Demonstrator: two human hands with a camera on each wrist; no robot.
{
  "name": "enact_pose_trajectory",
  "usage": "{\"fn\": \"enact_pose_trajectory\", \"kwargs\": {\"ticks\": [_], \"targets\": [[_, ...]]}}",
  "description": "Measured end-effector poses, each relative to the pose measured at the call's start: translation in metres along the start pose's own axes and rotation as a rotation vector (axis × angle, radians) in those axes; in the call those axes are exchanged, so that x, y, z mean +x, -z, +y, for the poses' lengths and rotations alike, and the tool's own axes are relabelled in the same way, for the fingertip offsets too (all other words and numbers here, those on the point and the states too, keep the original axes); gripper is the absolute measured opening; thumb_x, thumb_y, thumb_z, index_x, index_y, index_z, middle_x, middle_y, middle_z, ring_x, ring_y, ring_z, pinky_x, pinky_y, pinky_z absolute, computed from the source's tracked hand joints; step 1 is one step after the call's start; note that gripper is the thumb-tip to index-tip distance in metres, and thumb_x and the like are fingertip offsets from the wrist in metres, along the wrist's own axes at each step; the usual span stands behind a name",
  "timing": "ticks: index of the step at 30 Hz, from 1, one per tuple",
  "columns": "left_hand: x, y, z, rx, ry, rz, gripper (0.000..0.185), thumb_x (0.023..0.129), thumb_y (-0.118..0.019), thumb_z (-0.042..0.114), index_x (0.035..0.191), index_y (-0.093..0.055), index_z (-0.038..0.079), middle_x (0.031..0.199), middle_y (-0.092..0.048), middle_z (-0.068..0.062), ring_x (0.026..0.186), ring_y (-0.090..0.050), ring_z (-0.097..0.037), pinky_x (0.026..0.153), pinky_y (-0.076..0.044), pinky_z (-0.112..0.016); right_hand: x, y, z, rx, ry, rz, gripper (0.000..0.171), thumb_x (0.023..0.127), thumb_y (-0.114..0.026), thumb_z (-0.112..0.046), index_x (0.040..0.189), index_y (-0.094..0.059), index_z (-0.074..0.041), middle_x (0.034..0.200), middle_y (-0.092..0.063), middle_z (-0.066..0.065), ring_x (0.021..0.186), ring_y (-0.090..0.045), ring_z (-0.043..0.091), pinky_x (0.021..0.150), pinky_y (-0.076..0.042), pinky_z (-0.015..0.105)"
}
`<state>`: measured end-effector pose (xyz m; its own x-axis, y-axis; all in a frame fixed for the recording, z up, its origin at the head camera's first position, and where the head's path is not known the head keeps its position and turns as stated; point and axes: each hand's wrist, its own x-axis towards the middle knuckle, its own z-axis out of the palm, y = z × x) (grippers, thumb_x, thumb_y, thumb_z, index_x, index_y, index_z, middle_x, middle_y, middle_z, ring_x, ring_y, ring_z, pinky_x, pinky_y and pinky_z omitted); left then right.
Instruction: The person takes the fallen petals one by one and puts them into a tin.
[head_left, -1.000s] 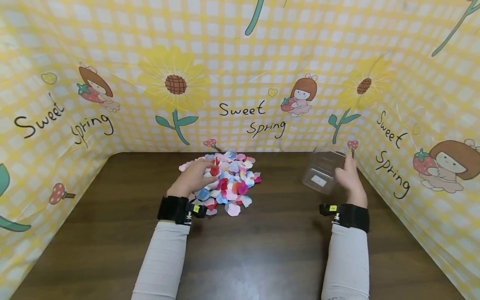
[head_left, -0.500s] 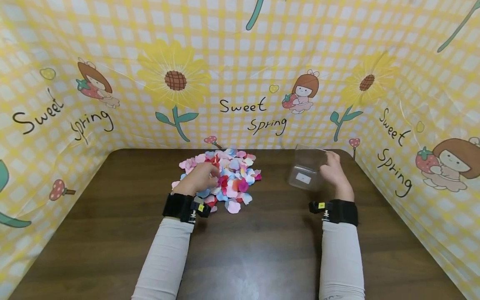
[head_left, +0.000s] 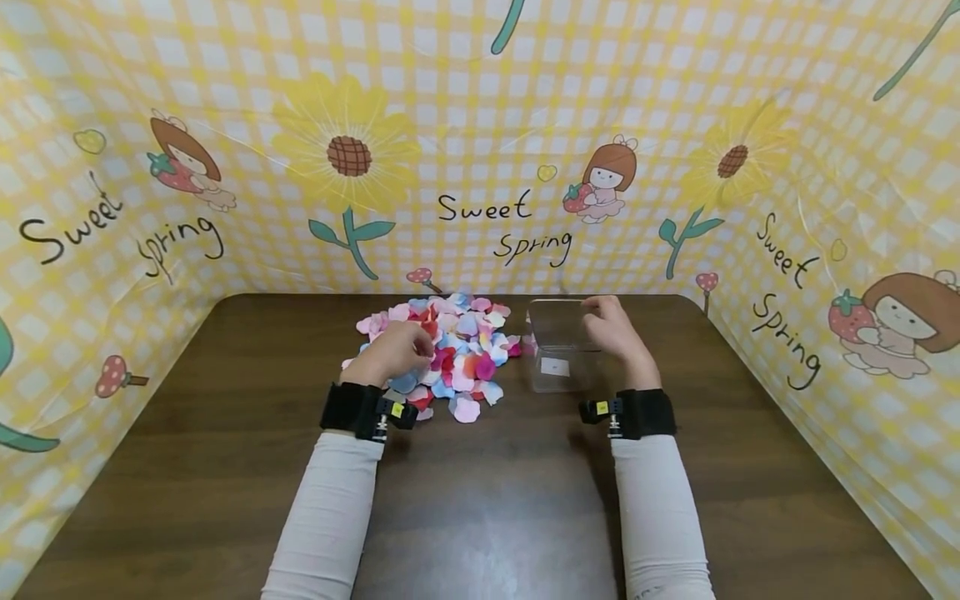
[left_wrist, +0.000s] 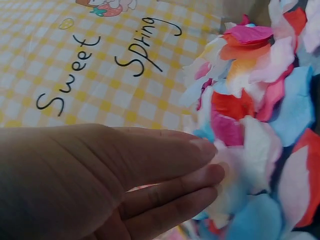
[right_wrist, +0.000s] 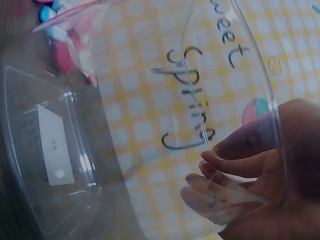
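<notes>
Over the left side of a loose pile of artificial flower petals (head_left: 465, 367) is my left hand (head_left: 386, 352). Its thumb and fingers draw together at the tips, pinching among the petals; how many they hold is hidden. Pink, red, blue and white petals (left_wrist: 250, 135) crowd round these fingertips in the left wrist view. A clear plastic box (head_left: 553, 371) with a white label (head_left: 555, 367) stands just right of the pile. My right hand (head_left: 618, 335) grips its rim from the right, thumb and fingers on either side of the clear wall (right_wrist: 220, 202) in the right wrist view.
The dark wooden tabletop (head_left: 480, 500) extends in front of the pile and to both sides. A yellow checked cloth (head_left: 465, 150) with printed flowers and lettering rises at the back and both sides.
My right hand has brought the clear box leftward, close to the petal pile. My left hand's spread thumb and fingers have come together among the petals.
</notes>
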<state>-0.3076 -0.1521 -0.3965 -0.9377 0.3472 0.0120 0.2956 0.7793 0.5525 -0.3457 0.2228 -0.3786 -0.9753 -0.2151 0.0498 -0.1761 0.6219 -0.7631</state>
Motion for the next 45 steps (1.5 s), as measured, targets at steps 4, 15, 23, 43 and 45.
{"fn": "enact_pose_trajectory", "kwargs": {"ticks": [4, 15, 23, 43, 45], "targets": [[0.002, 0.008, 0.003, 0.019, -0.053, 0.03, 0.014, 0.091, -0.072, 0.0, 0.104, -0.076, -0.001, 0.098, -0.071, -0.013, 0.092, -0.061, -0.029, 0.089, -0.054, -0.046, 0.004, -0.001, -0.004, 0.009, 0.011, -0.007, 0.046, 0.104, -0.033, -0.007, 0.146, -0.041, 0.01, 0.158, -0.022, 0.03, 0.143, -0.032, 0.045, 0.11, -0.035, 0.058], [-0.006, 0.031, 0.049, -0.016, -0.218, 0.221, 0.013, 0.094, -0.07, 0.003, 0.105, -0.076, 0.001, 0.101, -0.072, -0.013, 0.092, -0.069, -0.028, 0.084, -0.057, -0.045, 0.013, -0.001, 0.005, 0.271, 0.005, 0.021, 0.044, 0.106, -0.04, -0.003, 0.148, -0.041, 0.007, 0.151, -0.043, 0.029, 0.136, -0.048, 0.043, 0.114, -0.034, 0.054], [0.017, -0.004, 0.105, -0.204, -0.431, 0.253, 0.019, 0.096, -0.069, 0.004, 0.115, -0.073, 0.002, 0.11, -0.069, -0.01, 0.101, -0.07, -0.022, 0.092, -0.056, -0.038, 0.024, -0.014, 0.012, 0.338, 0.066, 0.002, 0.043, 0.099, -0.033, 0.003, 0.128, -0.064, 0.008, 0.131, -0.063, 0.027, 0.127, -0.055, 0.043, 0.106, -0.041, 0.051], [0.018, 0.016, 0.054, -0.104, -0.205, 0.274, 0.028, 0.097, -0.068, 0.009, 0.125, -0.07, 0.005, 0.114, -0.07, -0.013, 0.097, -0.064, -0.029, 0.081, -0.053, -0.042, 0.023, -0.02, 0.011, 0.255, 0.031, 0.008, 0.043, 0.092, -0.028, 0.007, 0.121, -0.06, 0.011, 0.121, -0.066, 0.03, 0.12, -0.062, 0.043, 0.107, -0.044, 0.053], [0.016, 0.02, 0.038, -0.056, -0.132, 0.304, 0.025, 0.097, -0.068, 0.008, 0.121, -0.071, 0.004, 0.107, -0.07, -0.013, 0.09, -0.063, -0.029, 0.077, -0.051, -0.042, 0.023, -0.02, 0.011, 0.256, 0.03, 0.004, 0.044, 0.092, -0.027, 0.007, 0.121, -0.06, 0.011, 0.121, -0.066, 0.03, 0.121, -0.062, 0.043, 0.106, -0.044, 0.053]]}}
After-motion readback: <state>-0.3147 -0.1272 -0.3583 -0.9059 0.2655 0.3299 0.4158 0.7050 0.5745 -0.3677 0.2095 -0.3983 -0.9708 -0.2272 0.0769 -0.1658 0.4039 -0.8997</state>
